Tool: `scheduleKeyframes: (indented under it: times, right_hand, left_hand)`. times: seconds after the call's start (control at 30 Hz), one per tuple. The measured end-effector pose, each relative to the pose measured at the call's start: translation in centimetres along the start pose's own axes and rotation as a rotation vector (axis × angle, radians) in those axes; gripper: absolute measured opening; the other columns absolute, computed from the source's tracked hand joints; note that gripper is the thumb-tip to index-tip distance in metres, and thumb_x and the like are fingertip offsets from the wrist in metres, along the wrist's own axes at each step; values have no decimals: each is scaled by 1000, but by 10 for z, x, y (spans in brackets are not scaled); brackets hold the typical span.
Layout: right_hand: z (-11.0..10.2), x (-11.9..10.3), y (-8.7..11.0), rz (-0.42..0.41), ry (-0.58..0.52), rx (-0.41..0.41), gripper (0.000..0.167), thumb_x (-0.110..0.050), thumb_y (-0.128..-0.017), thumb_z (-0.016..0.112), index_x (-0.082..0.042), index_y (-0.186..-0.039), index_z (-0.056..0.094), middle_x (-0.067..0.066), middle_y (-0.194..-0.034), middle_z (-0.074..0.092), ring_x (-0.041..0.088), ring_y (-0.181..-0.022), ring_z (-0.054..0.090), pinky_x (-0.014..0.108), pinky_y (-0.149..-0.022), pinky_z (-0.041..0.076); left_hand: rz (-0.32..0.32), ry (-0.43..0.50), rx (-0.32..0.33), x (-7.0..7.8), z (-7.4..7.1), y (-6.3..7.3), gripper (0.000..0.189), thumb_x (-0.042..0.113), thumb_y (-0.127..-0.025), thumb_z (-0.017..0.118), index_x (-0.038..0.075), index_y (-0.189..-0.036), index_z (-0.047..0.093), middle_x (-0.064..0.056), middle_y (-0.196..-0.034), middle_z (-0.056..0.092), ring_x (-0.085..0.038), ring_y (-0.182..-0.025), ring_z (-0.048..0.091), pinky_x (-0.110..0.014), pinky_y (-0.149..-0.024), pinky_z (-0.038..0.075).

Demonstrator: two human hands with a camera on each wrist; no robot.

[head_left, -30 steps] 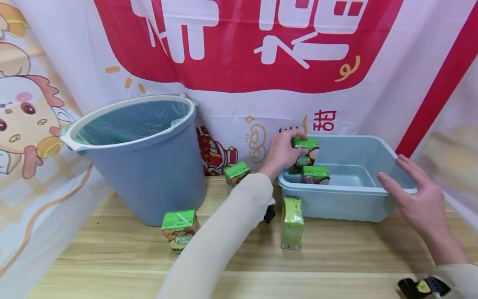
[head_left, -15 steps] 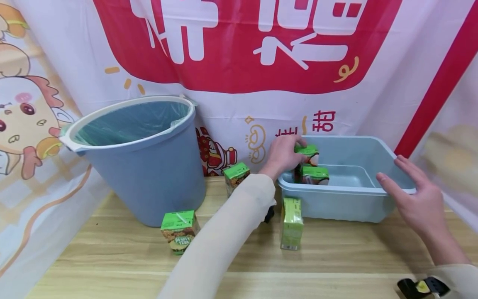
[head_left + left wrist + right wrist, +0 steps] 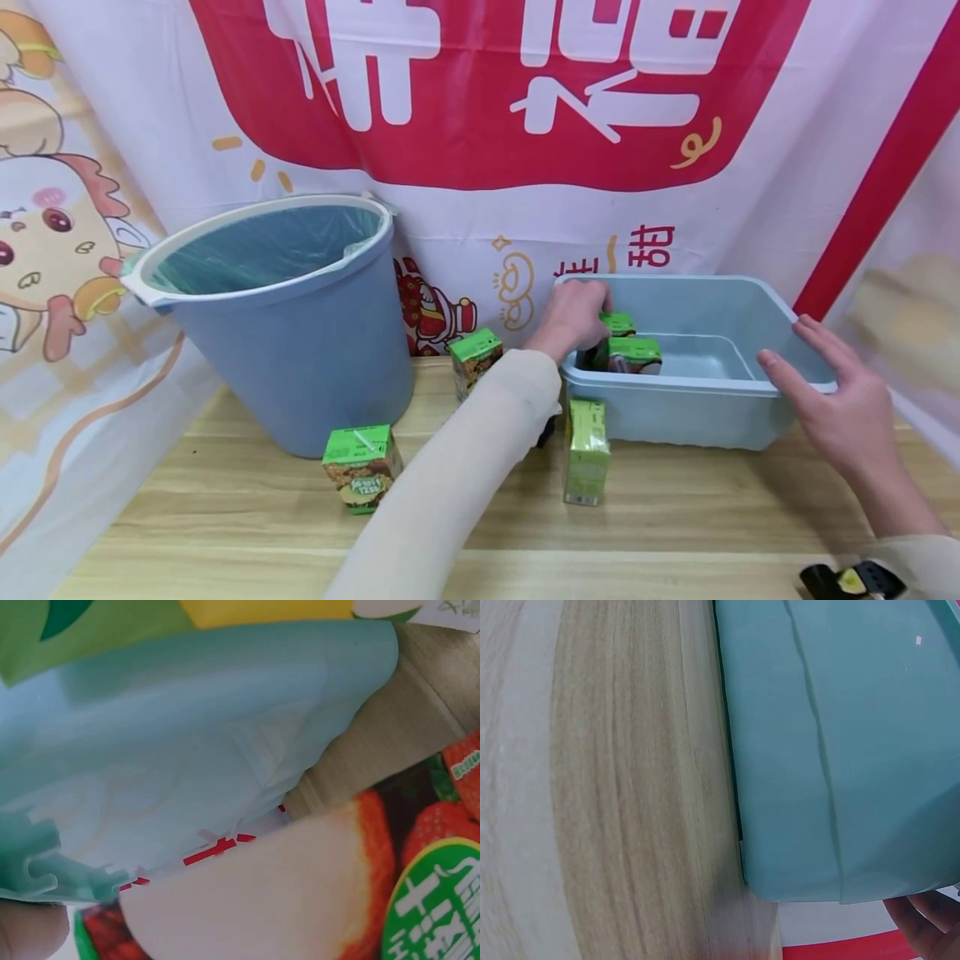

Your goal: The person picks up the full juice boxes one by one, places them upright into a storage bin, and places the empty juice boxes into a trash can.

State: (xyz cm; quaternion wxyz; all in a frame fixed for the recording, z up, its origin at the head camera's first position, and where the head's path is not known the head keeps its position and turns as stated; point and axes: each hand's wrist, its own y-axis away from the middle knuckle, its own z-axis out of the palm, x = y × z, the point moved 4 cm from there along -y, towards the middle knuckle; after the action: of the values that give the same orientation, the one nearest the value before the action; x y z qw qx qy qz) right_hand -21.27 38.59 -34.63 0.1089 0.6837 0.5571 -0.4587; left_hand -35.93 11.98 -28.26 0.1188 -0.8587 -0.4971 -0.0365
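Observation:
In the head view my left hand [image 3: 576, 315] reaches into the left end of a light blue plastic basin [image 3: 697, 382]. Its fingers hold a green-topped drink carton [image 3: 619, 323], partly hidden by a second drink carton [image 3: 634, 353] in front of it. The left wrist view has a carton's printed face [image 3: 247, 900] close up, with a fingertip [image 3: 30, 930] at the lower left. My right hand [image 3: 847, 400] rests at the basin's right front corner, thumb and fingers spread. Its fingers [image 3: 930, 919] show at the basin's edge in the right wrist view.
A blue bucket [image 3: 300, 358] with a green liner stands at the left. On the wooden table [image 3: 645, 525] stand a carton [image 3: 363, 468] before the bucket, another carton [image 3: 476, 358] behind my left forearm, and a yellow-green carton [image 3: 587, 454] before the basin. A printed cloth [image 3: 465, 225] hangs behind.
My left hand has lowered the carton into the basin's left end, behind the other carton, its top now much lower. My right hand has stayed at the basin's corner.

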Motion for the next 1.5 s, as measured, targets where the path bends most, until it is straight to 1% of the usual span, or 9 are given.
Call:
scheduleKeyframes:
  times: [0.13, 0.23, 0.37, 0.47, 0.53, 0.63, 0.73, 1.07, 1.5]
  right_hand:
    - [0, 2, 1, 7, -4, 11, 72, -45, -101, 67, -25, -165, 40, -26, -171, 30, 22, -167, 19, 26, -127, 20]
    - [0, 4, 3, 20, 2, 15, 73, -46, -101, 67, -26, -165, 38, -25, -172, 28, 24, -167, 18, 32, -130, 20]
    - [-1, 6, 5, 26, 7, 25, 73, -45, -101, 67, -25, -166, 38, -24, -173, 27, 26, -167, 18, 45, -134, 18]
    - [-2, 6, 6, 22, 7, 32, 73, -44, -101, 67, -25, -165, 39, -25, -172, 28, 25, -167, 18, 42, -134, 16]
    - [-1, 6, 6, 23, 10, 32, 73, -44, -101, 67, -26, -166, 38, -24, -173, 27, 26, -167, 18, 44, -134, 17]
    - [-2, 5, 5, 26, 9, 28, 73, -45, -101, 66, -27, -166, 38, -25, -172, 27, 25, -167, 17, 39, -133, 18]
    - [-2, 5, 5, 28, 7, 21, 73, -45, -101, 66, -26, -166, 38, -27, -172, 27, 24, -167, 17, 33, -132, 18]
    - [0, 3, 5, 38, 41, 10, 75, -47, -102, 65, -26, -167, 35, -21, -175, 24, 34, -167, 16, 57, -131, 26]
    - [2, 0, 2, 20, 43, 1, 74, -47, -102, 65, -26, -167, 35, -25, -173, 23, 32, -167, 16, 55, -132, 22]
  left_hand:
    - [-18, 16, 22, 1, 0, 2, 34, 16, -90, 82, 20, -123, 75, 5, -122, 76, -15, -117, 68, -31, -105, 54]
    - [-10, 44, 36, 2, 0, 3, 12, 8, -88, 78, 16, -93, 70, 4, -88, 66, -12, -86, 61, -24, -78, 52]
    - [-11, 101, 29, 4, 0, 5, 41, 1, -87, 73, 16, -70, 39, 2, -69, 31, -14, -64, 34, -27, -57, 30]
    - [-29, 114, 48, 4, -2, 6, 26, 4, -88, 75, 15, -74, 57, 5, -71, 51, -10, -70, 51, -21, -62, 43]
    - [-43, 130, 70, 4, -3, 5, 10, 7, -88, 79, 14, -95, 75, 4, -93, 74, -10, -92, 68, -19, -80, 55]
    - [-83, 232, 108, 2, -4, 6, 40, 13, -88, 85, 15, -128, 76, 2, -126, 78, -13, -120, 72, -24, -102, 57]
    - [-124, 401, 130, -2, -3, 10, 39, 13, -88, 86, 12, -126, 76, -2, -119, 80, -13, -108, 74, -23, -93, 59]
    - [-214, 867, 235, -13, -5, 31, 28, 10, -87, 87, 7, -114, 77, -2, -98, 80, -10, -85, 72, -22, -73, 59]
    - [-274, 1055, 255, -18, -14, 66, 28, 15, -87, 89, 14, -112, 77, 0, -106, 78, -7, -93, 68, -28, -88, 59]
